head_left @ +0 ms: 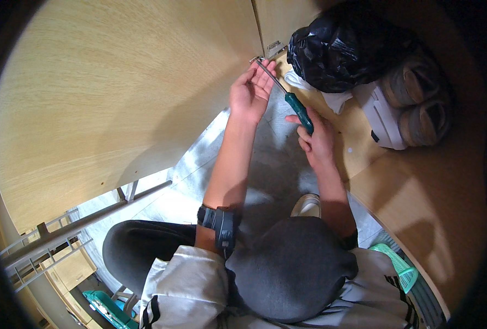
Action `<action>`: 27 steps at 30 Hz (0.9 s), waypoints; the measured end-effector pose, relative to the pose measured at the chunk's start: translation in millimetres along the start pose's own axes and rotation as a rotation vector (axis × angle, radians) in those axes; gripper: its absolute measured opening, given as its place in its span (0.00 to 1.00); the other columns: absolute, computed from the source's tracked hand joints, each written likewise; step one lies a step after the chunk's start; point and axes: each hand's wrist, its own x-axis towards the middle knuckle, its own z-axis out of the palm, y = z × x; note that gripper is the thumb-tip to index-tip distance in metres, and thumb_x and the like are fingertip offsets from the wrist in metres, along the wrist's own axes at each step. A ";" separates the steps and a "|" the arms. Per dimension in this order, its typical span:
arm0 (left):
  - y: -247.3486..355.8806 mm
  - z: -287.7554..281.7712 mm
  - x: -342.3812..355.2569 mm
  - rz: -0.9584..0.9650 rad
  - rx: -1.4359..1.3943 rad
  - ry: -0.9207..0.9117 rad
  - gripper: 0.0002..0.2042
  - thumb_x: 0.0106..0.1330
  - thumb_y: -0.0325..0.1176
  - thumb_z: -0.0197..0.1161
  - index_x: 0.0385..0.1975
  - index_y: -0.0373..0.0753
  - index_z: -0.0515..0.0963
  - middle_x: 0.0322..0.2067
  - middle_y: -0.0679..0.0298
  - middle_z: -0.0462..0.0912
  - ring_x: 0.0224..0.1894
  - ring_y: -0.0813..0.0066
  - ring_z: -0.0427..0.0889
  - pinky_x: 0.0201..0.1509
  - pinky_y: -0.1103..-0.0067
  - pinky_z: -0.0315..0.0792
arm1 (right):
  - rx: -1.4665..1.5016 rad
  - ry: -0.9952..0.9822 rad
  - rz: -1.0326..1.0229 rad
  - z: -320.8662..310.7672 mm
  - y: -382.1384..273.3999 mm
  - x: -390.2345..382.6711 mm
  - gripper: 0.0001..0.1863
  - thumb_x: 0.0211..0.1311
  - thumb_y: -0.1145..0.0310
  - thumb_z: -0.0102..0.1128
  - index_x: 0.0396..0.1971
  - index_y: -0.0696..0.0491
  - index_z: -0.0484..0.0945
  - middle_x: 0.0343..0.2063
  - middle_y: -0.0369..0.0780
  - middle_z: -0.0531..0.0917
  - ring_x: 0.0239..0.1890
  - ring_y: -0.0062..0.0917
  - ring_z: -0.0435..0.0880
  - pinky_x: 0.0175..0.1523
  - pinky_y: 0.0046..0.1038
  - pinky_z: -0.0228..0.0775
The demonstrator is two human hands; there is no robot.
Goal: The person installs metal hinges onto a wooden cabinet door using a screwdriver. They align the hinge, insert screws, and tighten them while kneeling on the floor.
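My right hand (320, 140) is wrapped round the dark green handle of a screwdriver (299, 111). Its metal shaft slants up and left, and the tip meets a small metal hinge (257, 59) at the inner edge of a wooden cabinet door (128, 82). Palm up, my left hand (250, 97) reaches to the same spot with its fingers stretched out beside the shaft and its fingertips close to the hinge. Whether those fingertips touch the hinge or the shaft, I cannot tell. A second metal hinge part (274, 47) sits on the cabinet side nearby.
Inside the cabinet at right are a black plastic bag (331, 55), a white plastic object (383, 118) and a pair of shoes (425, 120). A metal rail (106, 211) runs beneath the door at left. A green basket (399, 266) stands at lower right, a teal case (106, 310) at lower left.
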 end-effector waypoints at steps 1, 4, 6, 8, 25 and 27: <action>-0.3 0.8 2.4 -0.001 0.011 0.030 0.12 0.70 0.32 0.48 0.46 0.29 0.70 0.46 0.48 0.78 0.52 0.55 0.77 0.55 0.67 0.74 | -0.010 0.054 -0.042 2.7 3.4 -0.6 0.20 0.61 0.65 0.59 0.52 0.54 0.73 0.39 0.41 0.83 0.16 0.08 0.62 0.19 0.12 0.54; -1.9 2.6 8.2 -0.003 0.031 0.086 0.10 0.70 0.31 0.49 0.42 0.31 0.72 0.40 0.52 0.80 0.46 0.60 0.81 0.50 0.69 0.77 | -0.130 0.160 -0.169 6.1 7.5 0.4 0.17 0.57 0.70 0.63 0.48 0.52 0.76 0.36 0.35 0.82 0.22 0.08 0.67 0.22 0.13 0.57; -5.2 3.6 13.4 -0.010 0.037 0.104 0.09 0.70 0.31 0.50 0.40 0.31 0.73 0.37 0.55 0.81 0.42 0.64 0.82 0.46 0.71 0.78 | -0.213 0.201 -0.271 7.1 10.5 2.3 0.16 0.56 0.71 0.64 0.46 0.51 0.78 0.34 0.32 0.82 0.24 0.08 0.69 0.23 0.13 0.58; -5.9 4.6 18.4 -0.020 0.051 0.136 0.09 0.70 0.32 0.51 0.38 0.33 0.73 0.35 0.57 0.81 0.39 0.67 0.82 0.44 0.72 0.79 | -0.249 0.246 -0.357 11.1 15.9 5.3 0.15 0.56 0.71 0.64 0.45 0.51 0.78 0.34 0.31 0.82 0.25 0.08 0.70 0.24 0.13 0.58; -9.7 0.1 21.8 0.036 0.137 0.105 0.10 0.71 0.33 0.48 0.41 0.34 0.72 0.35 0.58 0.81 0.37 0.68 0.82 0.41 0.75 0.79 | -0.195 0.214 -0.291 16.8 10.6 -2.7 0.18 0.57 0.69 0.64 0.47 0.56 0.76 0.33 0.35 0.81 0.16 0.09 0.65 0.16 0.14 0.57; -8.7 -1.5 22.3 0.037 0.140 0.088 0.10 0.71 0.33 0.48 0.41 0.34 0.72 0.35 0.57 0.81 0.36 0.67 0.82 0.40 0.75 0.79 | -0.080 0.127 -0.124 14.5 5.8 -5.2 0.17 0.57 0.69 0.64 0.46 0.57 0.76 0.33 0.35 0.80 0.16 0.09 0.65 0.16 0.15 0.59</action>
